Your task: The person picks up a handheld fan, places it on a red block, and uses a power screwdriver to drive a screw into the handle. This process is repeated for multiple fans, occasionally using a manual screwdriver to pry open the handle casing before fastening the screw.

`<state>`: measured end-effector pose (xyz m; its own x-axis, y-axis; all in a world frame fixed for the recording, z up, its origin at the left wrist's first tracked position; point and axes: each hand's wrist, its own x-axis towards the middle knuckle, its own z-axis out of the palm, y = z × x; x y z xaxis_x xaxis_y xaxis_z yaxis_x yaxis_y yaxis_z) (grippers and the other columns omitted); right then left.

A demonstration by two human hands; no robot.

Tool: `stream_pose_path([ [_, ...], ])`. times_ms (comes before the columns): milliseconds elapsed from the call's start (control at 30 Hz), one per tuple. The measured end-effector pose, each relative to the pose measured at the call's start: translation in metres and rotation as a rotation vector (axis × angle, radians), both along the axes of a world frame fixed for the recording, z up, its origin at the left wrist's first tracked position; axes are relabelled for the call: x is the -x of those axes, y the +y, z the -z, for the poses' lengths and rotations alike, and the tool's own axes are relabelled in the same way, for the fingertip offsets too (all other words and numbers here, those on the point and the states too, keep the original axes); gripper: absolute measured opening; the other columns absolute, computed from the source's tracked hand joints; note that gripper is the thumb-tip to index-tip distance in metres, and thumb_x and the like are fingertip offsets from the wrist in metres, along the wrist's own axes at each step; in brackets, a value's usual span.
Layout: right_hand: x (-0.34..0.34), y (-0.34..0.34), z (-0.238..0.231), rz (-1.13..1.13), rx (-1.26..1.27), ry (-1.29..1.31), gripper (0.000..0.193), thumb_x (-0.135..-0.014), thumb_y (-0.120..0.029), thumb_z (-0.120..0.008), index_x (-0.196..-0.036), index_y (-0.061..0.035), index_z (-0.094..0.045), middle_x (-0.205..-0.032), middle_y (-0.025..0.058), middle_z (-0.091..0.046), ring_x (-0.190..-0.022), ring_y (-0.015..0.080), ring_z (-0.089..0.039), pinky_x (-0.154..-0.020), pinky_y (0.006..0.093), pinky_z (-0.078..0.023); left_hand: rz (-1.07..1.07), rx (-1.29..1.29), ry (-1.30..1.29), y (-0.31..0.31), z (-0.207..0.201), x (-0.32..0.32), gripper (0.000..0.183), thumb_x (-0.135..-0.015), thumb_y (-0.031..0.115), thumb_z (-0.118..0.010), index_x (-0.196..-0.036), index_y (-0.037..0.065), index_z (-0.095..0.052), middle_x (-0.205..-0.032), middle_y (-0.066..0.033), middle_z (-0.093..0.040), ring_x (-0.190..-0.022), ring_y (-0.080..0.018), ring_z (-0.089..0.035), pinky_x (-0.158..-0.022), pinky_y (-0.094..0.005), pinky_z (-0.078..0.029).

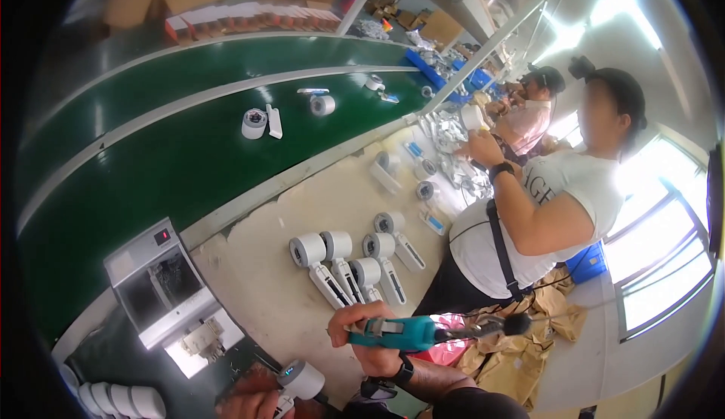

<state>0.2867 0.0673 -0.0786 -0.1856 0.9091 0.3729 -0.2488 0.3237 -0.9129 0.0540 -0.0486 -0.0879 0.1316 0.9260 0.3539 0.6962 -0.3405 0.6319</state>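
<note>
My right hand is wrapped round a teal electric screwdriver, held nearly level above the table's front edge. A cord runs off from its right end, and its left end is hidden by my fingers. Lower down, my left hand grips a white handheld device by its handle. This device has a round drum-shaped head with small blue-lit marks on its face. Just beyond my hands lies a group of similar white devices, their dark-slotted handles pointing toward me.
A silver machine with a red display stands left. White round parts line up at lower left. Beyond the table runs a green conveyor carrying several white parts. A co-worker stands at the right, near brown paper packaging.
</note>
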Motion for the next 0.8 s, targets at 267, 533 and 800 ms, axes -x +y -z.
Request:
stream_pose_path([
  [267,-0.006,-0.005,0.002,0.134,0.149,-0.183,0.042,-0.093,-0.024,-0.065,-0.126,-0.0005,-0.052,-0.103,0.0096,-0.064,-0.094,0.0204,-0.062,-0.087,0.0375,-0.049,-0.143,-0.044,0.059,-0.002,0.002,-0.021,0.03,-0.079,0.018,-0.074,-0.107,0.008,-0.071,-0.114,-0.0114,-0.069,-0.104,-0.0349,-0.064,-0.088,-0.0472,-0.049],
  [533,0.012,-0.001,-0.023,0.037,-0.053,-0.041,0.068,-0.1,-0.06,-0.045,-0.119,0.004,-0.052,-0.077,0.0076,-0.054,-0.069,0.0199,-0.052,-0.065,0.0333,-0.042,-0.213,-0.08,-0.061,-0.014,0.015,-0.027,0.029,-0.076,0.014,-0.08,-0.103,0.008,-0.072,-0.094,-0.0061,-0.068,-0.087,-0.0272,-0.065,-0.078,-0.0409,-0.053],
  [800,0.084,-0.01,-0.056,-0.306,-0.056,0.17,0.064,-0.093,-0.066,-0.054,-0.102,-0.0027,-0.056,-0.066,0.0048,-0.052,-0.056,0.0178,-0.05,-0.053,0.032,-0.041,-0.167,0.057,0.018,-0.013,0.01,-0.01,0.03,-0.086,0.022,-0.072,-0.113,0.01,-0.072,-0.097,-0.0079,-0.063,-0.092,-0.0293,-0.059,-0.086,-0.0433,-0.048],
])
